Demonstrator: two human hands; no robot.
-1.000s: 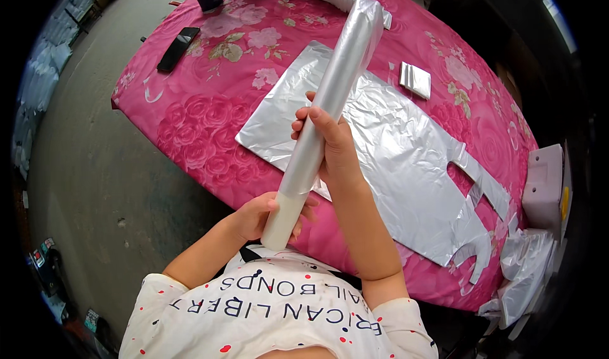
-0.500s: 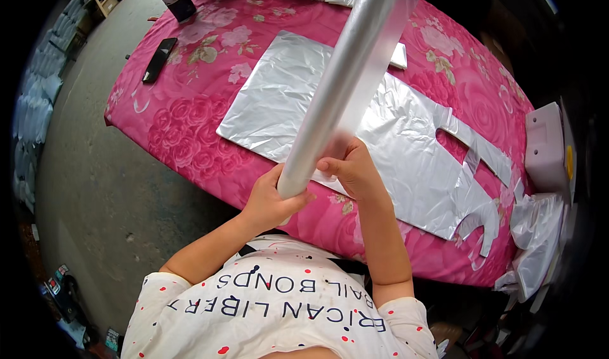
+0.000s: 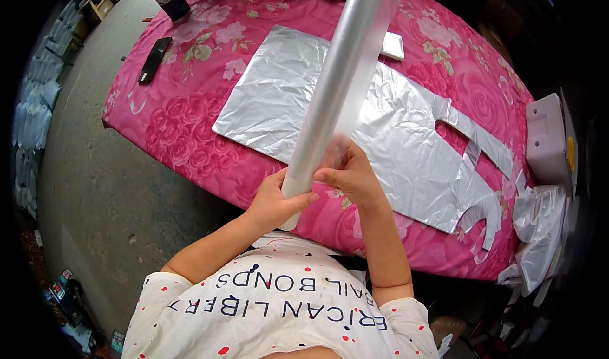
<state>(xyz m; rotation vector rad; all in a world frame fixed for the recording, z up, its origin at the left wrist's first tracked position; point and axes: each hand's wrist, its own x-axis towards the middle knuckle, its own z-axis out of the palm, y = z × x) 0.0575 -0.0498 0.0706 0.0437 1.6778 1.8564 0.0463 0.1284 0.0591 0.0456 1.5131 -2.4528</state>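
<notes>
A long roll of clear plastic film (image 3: 330,86) stands slanted in front of me, its top leaning away over the table. My left hand (image 3: 271,200) is wrapped round its lower end, and a short stub shows below the fingers. Against the roll's right side, my right hand (image 3: 350,174) pinches the loose film, its fingers partly hidden behind the sheet. Under the roll lies a flat, silvery plastic carrier bag (image 3: 406,130), or a stack of them, with cut-out handles pointing right.
A pink flowered cloth (image 3: 184,130) covers the table. On it are a black phone (image 3: 154,61), a dark bottle (image 3: 170,0) and a small white box (image 3: 392,46). Beyond the right edge are a pale box (image 3: 547,137) and crumpled plastic (image 3: 539,219).
The roll has shifted slightly left and down, and more of its lower end shows beneath my left hand. Both hands keep their grip.
</notes>
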